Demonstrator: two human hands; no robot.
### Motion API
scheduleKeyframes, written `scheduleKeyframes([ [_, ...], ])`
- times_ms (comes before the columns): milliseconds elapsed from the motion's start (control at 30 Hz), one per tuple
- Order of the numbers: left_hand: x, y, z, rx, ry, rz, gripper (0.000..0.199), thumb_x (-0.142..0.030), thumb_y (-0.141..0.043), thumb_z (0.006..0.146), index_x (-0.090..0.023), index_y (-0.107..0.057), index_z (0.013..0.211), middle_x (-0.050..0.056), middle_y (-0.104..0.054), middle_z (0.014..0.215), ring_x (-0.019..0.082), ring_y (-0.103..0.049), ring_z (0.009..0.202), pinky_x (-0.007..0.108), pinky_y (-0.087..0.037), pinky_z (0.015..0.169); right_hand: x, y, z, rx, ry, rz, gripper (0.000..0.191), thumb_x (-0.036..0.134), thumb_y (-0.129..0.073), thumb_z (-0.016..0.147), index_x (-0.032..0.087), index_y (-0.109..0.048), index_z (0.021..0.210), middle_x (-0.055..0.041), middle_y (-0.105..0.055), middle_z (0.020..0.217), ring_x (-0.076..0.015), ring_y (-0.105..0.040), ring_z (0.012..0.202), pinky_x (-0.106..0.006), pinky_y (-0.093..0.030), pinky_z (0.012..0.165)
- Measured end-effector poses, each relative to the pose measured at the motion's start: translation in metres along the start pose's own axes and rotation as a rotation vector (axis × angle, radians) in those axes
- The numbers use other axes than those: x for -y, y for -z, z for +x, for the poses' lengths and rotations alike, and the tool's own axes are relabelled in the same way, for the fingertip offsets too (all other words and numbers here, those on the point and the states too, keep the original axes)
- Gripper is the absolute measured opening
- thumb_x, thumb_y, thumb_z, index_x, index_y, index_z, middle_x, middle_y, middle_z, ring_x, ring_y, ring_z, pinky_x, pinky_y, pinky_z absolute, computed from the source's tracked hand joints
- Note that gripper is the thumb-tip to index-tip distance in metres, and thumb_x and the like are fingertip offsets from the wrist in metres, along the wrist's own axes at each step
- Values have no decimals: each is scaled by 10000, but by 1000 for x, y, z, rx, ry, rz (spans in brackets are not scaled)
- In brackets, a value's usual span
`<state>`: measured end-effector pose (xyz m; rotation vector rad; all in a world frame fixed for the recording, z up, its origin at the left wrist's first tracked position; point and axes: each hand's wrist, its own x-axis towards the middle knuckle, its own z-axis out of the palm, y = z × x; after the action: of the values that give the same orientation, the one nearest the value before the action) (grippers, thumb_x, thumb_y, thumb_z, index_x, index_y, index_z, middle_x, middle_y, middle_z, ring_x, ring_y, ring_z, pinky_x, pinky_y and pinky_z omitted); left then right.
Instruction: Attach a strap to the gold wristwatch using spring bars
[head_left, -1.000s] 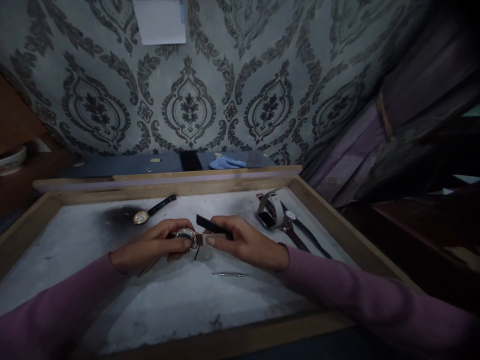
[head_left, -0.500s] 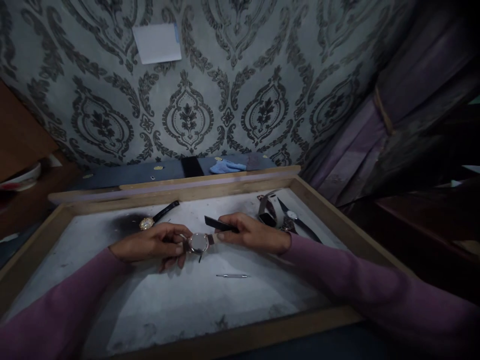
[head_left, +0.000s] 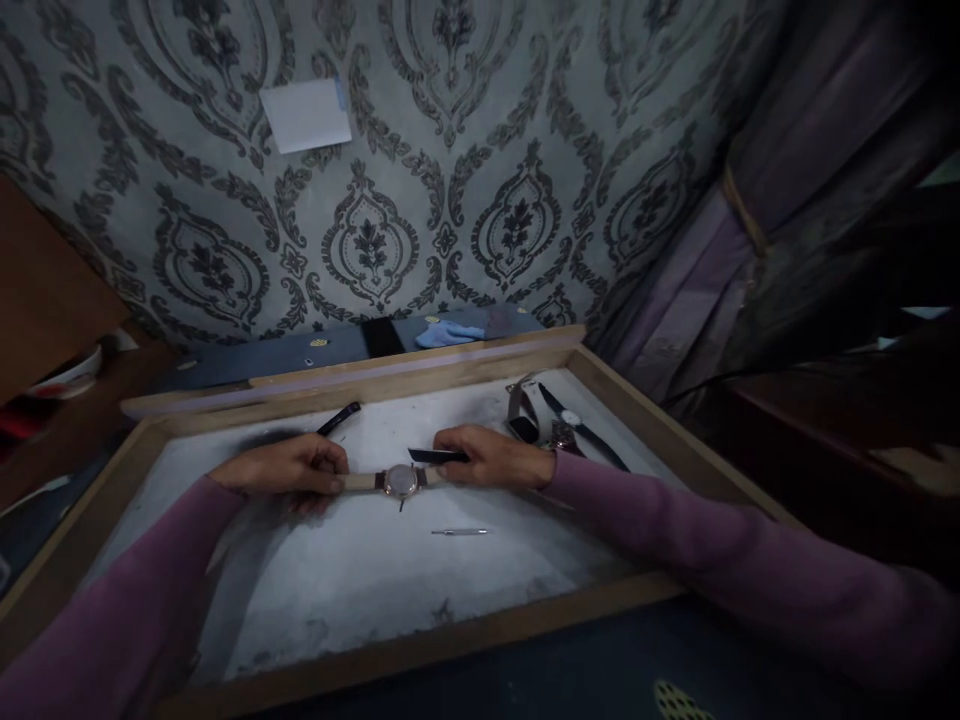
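Observation:
A round wristwatch [head_left: 401, 482] with a beige and dark red strap is stretched level between my two hands, low over the white floor of a wooden tray [head_left: 420, 364]. My left hand [head_left: 281, 470] is closed, pinching the left end of the strap between thumb and fingers. On the other side, my right hand [head_left: 495, 457] grips the strap close to the case. That same hand also holds a flat black strip [head_left: 431, 456], pointing left above the watch; its kind is unclear. Below the watch lies a thin metal rod-like tool [head_left: 459, 532].
Another watch's black strap [head_left: 340, 417] shows behind my left hand, its dial hidden. Several watches [head_left: 525, 428] lie at the tray's back right, one with a white dial [head_left: 571, 417]. A blue cloth [head_left: 448, 333] rests behind the tray, below the patterned wall [head_left: 442, 200].
My left hand has slid left from the watch case to the strap's end, baring the beige strap. The black strip has tilted flatter. The whole view has shifted slightly.

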<state>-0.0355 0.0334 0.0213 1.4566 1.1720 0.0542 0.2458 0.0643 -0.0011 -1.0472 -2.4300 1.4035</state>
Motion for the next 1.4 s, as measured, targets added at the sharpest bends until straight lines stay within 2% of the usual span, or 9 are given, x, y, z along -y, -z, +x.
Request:
scheduleKeyframes([
  [133,0,3,-3,-117,-50,37,322,-482,-637,744,-178,-532,743,-51,-529,522,77,-416,408,189,-323,413,8,-8,-6,-36,-40,-25,120,42,-472,789,157,-469,824,55,-514,593,-68,-446,493,-182,-333,492],
  [300,-5,-2,6,-342,-81,-40,432,-558,-698,617,-168,-531,695,-55,-498,502,69,-359,416,187,-248,408,20,-13,-32,-46,-69,15,174,39,-505,778,182,-433,846,76,-523,596,-72,-529,469,-165,-394,472],
  [500,-43,-13,31,-472,-194,-58,394,-507,-715,589,-168,-543,692,-57,-500,494,78,-385,425,183,-239,413,21,-15,-78,-174,-119,78,136,86,-440,862,198,-366,843,63,-536,644,-56,-535,462,-152,-422,455],
  [667,-82,-21,68,-437,-326,25,333,-446,-692,592,-161,-536,664,-40,-536,487,83,-408,406,192,-246,403,9,-16,-102,-312,-160,14,102,101,-414,873,197,-380,861,50,-524,656,-70,-534,483,-147,-379,420],
  [833,-107,-32,108,-431,-371,73,305,-402,-685,576,-170,-501,648,-40,-536,475,86,-424,400,193,-249,396,-2,-11,-111,-455,-176,-169,106,77,-468,829,174,-457,871,12,-536,691,-114,-533,629,-198,-361,545],
  [933,-116,-39,127,-428,-403,101,284,-383,-661,592,-176,-483,669,-41,-521,468,86,-425,395,199,-255,394,-9,-9,-112,-480,-192,-286,88,101,-503,814,164,-492,874,-25,-562,778,-144,-529,714,-231,-339,598],
  [1033,-121,-44,139,-449,-442,125,291,-376,-621,628,-182,-458,772,-43,-532,530,93,-456,426,195,-278,405,-13,-9,-113,-465,-227,-376,79,134,-458,861,162,-514,910,-24,-567,743,-138,-518,648,-242,-305,570],
  [1233,-108,-41,118,-522,-459,200,370,-353,-570,708,-201,-399,998,-47,-558,656,101,-508,483,191,-327,452,-7,-11,-125,-467,-285,-505,90,131,-439,885,161,-520,911,-50,-602,741,-156,-528,608,-274,-266,545],
  [1400,-63,-39,59,-508,-356,309,166,-322,-536,749,-184,-521,840,-20,-579,605,138,-528,509,240,-379,509,-7,-18,-132,-529,-219,-540,208,171,-314,956,167,-514,900,-87,-614,905,-179,-566,759,-285,-339,647],
])
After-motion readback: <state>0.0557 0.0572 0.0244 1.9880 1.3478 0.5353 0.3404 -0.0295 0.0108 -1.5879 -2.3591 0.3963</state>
